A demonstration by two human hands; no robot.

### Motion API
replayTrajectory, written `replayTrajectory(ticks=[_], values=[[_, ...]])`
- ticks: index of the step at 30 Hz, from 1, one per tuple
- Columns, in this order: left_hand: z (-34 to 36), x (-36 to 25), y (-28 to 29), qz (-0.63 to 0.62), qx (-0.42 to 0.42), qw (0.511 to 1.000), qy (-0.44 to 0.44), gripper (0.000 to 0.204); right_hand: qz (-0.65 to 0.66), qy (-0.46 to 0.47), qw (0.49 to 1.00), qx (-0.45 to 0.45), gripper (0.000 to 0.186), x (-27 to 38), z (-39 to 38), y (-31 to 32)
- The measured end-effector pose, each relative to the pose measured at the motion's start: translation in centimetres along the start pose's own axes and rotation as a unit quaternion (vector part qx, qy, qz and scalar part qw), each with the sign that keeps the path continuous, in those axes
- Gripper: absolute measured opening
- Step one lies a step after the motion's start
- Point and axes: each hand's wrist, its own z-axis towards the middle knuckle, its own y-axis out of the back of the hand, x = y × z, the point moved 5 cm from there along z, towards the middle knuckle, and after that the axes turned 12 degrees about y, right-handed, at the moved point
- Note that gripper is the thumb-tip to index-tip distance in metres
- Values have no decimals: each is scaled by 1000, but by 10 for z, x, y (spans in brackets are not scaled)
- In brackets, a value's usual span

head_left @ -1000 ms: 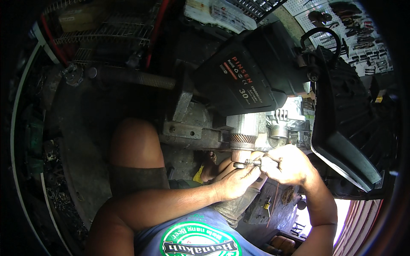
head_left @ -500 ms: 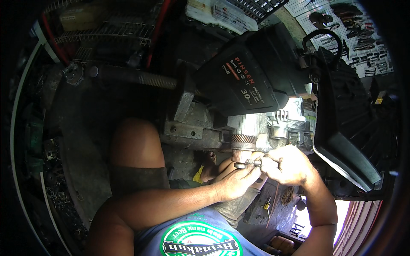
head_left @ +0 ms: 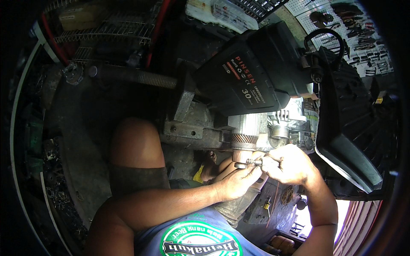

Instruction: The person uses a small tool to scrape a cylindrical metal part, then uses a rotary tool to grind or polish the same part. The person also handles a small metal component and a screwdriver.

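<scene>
My left hand [head_left: 237, 182] and my right hand [head_left: 284, 163] meet in front of me around a small dark metal tool [head_left: 252, 162]. Both pinch it just under a copper-toothed shaft [head_left: 243, 144] that sticks out of a silvery motor part [head_left: 273, 126]. The left fingers close on the tool's ring end and the right fingers on its other end. The shaft part is clamped in a grey bench vise [head_left: 188, 130] with a long threaded screw [head_left: 145, 77]. My bare knee [head_left: 136, 143] rises left of the hands.
A black battery box [head_left: 252, 77] lies over the vise at the top centre. A black ribbed case [head_left: 354, 132] stands at the right. A wire rack [head_left: 106, 30] and red cables are at the top left; a pegboard of tools [head_left: 354, 21] hangs top right.
</scene>
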Motion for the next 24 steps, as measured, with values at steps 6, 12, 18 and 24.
replayTrajectory(ticks=[6,12,18,24], values=[[0,8,-4,14,-18,1000,-10,36,-5,9,1000,4,29,0,1,1],[-2,5,-3,70,-33,996,-35,35,-7,16,1000,6,29,-1,2,2],[0,8,-2,74,-22,997,-31,36,-10,23,1000,8,28,-1,3,3],[0,10,-2,94,-31,994,-41,36,-14,29,999,10,28,-2,4,2]])
